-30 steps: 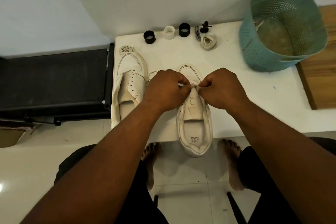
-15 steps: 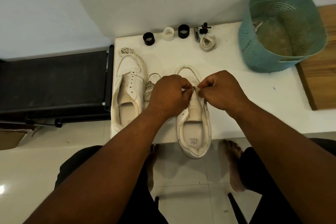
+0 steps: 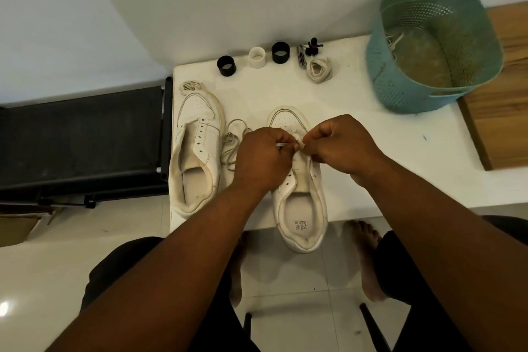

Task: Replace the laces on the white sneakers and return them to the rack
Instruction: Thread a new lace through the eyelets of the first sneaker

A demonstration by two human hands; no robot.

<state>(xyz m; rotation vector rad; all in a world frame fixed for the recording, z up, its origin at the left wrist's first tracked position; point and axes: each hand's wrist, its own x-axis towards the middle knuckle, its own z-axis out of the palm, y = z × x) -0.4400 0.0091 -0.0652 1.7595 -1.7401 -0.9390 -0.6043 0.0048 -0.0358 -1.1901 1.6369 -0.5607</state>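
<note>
- both hands meet over the near sneaker (image 3: 300, 208); the left hand (image 3: 263, 157) and the right hand (image 3: 340, 143) are each curled tight, pinching a white lace (image 3: 281, 145) between them, just above the shoe's upper eyelets.
- only a short strip of that lace shows between the knuckles; which eyelet it enters is hidden by the fingers.
- the sneaker lies directly under the grip, toe away from the person, heel overhanging the near edge of the white table (image 3: 385, 151).
- to the left of the grip a loose lace (image 3: 231, 140) lies coiled on the table, and beyond it the second sneaker (image 3: 194, 151) sits with bare eyelets.
- far ahead of the grip a bundled lace (image 3: 318, 70) waits near small black and white rings; a teal basket (image 3: 380, 66) stands well off to the right.
- judgement: the lace is light, limp and flat, so it likely twists and slips; best held close to its stiff tip to feed it.
- judgement: the shoe is light and its tongue soft, so it may shift toward the edge unless steadied at the eyelet flaps.
</note>
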